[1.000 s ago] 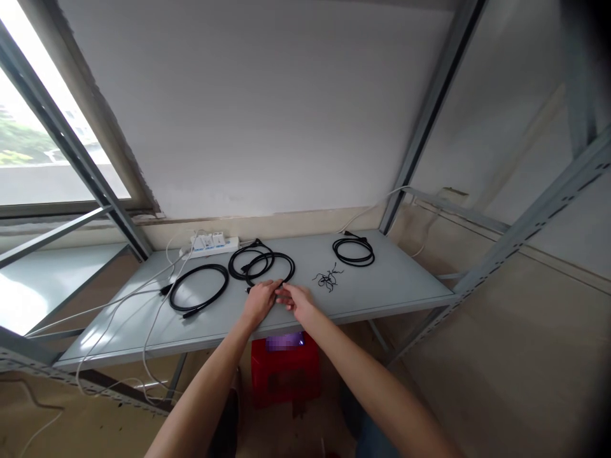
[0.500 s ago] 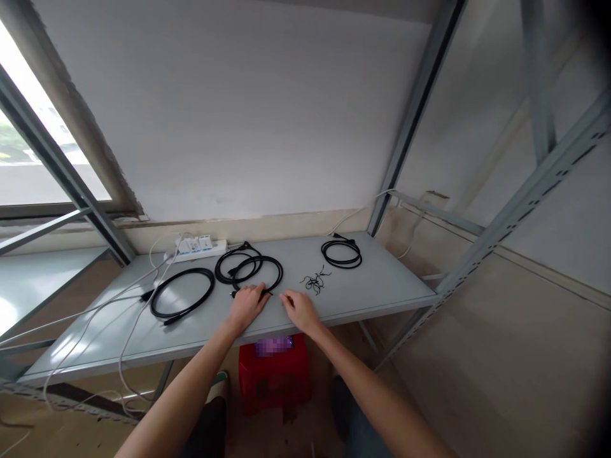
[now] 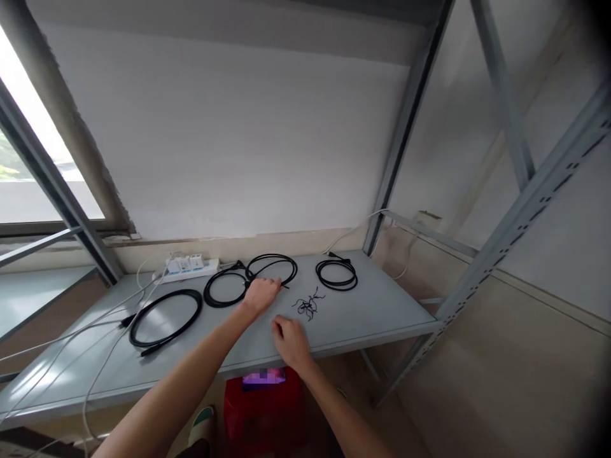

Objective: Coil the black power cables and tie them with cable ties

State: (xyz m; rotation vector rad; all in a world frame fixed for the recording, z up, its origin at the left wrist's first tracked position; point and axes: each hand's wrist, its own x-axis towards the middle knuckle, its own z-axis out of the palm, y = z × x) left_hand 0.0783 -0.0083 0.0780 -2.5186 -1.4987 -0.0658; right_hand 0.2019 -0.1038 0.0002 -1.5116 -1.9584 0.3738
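My left hand (image 3: 262,295) is closed on the near side of a coiled black cable (image 3: 288,259), its loop lying toward the wall and a short end poking out by the fingers. Just left of it, partly touching, lies a second black coil (image 3: 208,294). My right hand (image 3: 290,338) is curled close to the table's front edge, and its fingers hide whatever they may hold. Between that hand and the right-hand black coil (image 3: 354,278) is a small tangle of black twist ties (image 3: 308,306). A larger black cable loop (image 3: 199,312) rests at the left.
A white power strip (image 3: 205,270) with plugs sits at the back left, white cords (image 3: 105,356) trailing from it across the grey shelf (image 3: 382,312). Metal uprights (image 3: 389,172) frame the sides. Under the front edge stands a red stool (image 3: 258,413).
My left hand has moved right and away from me with its coil, which now overlaps the neighbouring coil less. My right hand stays curled near the front edge. The camera view has shifted.
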